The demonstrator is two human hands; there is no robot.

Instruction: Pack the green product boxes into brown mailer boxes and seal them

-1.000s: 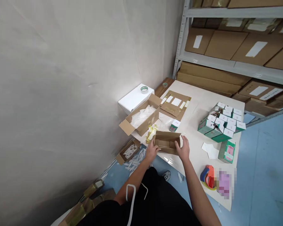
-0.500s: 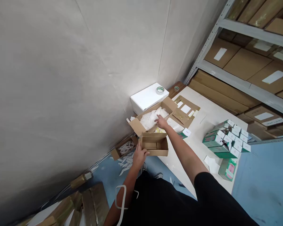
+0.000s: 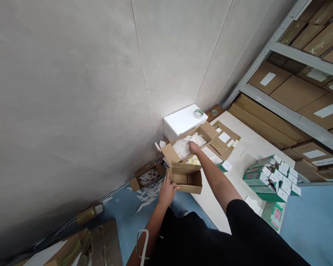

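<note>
My left hand (image 3: 167, 191) grips the left side of a small open cardboard box (image 3: 186, 188), thumb near its rim. The box is tilted toward me and its inside looks bare. My right hand (image 3: 194, 147) reaches into a larger open carton (image 3: 170, 154) full of thin white plastic bags (image 3: 181, 147). Its fingers are closed at the bags and seem to pinch one; the fingertips are partly hidden. The carton stands at the table's left end, just beyond the small box.
Several green-and-white boxes (image 3: 269, 177) stand on the white table (image 3: 238, 162). A flattened cardboard piece (image 3: 224, 139) lies beside the carton. Behind it, a tape roll (image 3: 198, 113) rests on a white box (image 3: 180, 120). White strips (image 3: 150, 194) litter the floor. Loaded shelves (image 3: 291, 107) stand right.
My right hand's fingers have gone from outstretched over the white bags to curled in among them. My left hand still holds the small box. The view has shifted slightly.
</note>
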